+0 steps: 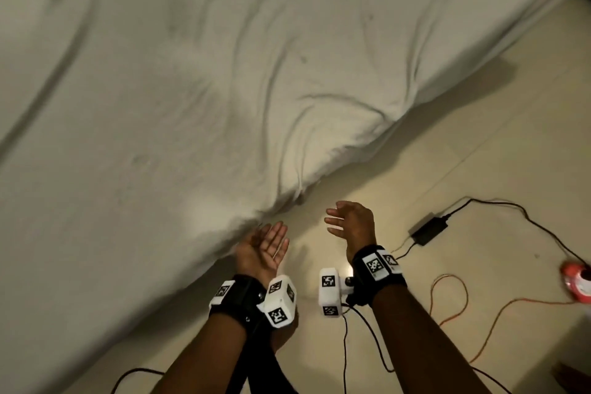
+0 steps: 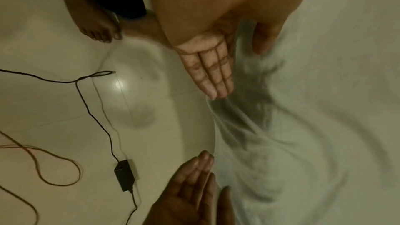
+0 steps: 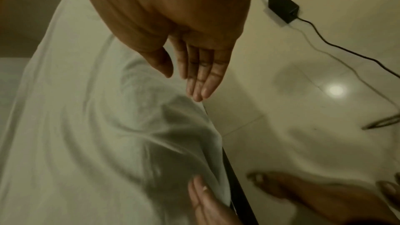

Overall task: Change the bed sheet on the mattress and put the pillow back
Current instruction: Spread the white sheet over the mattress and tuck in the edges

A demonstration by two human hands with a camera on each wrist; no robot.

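A white bed sheet (image 1: pixel 198 80) covers the mattress and drapes in wrinkles over its near corner (image 1: pixel 300 176) down to the floor. My left hand (image 1: pixel 267 246) is palm up with straight fingers beside the hanging sheet edge, holding nothing. My right hand (image 1: pixel 348 222) hovers over the floor just right of the corner, fingers straight. In the left wrist view the left hand (image 2: pixel 207 67) lies along the sheet fold (image 2: pixel 255 126). In the right wrist view the right hand (image 3: pixel 199 74) points at the sheet corner (image 3: pixel 173 126). No pillow is in view.
A black power adapter (image 1: pixel 428 229) with a black cable (image 1: pixel 518 211) lies on the pale tiled floor (image 1: pixel 447 144) to my right. An orange cord (image 1: pixel 460 301) loops nearby, by a red object (image 1: pixel 577 281) at the right edge. My bare feet (image 2: pixel 97 28) stand close to the bed.
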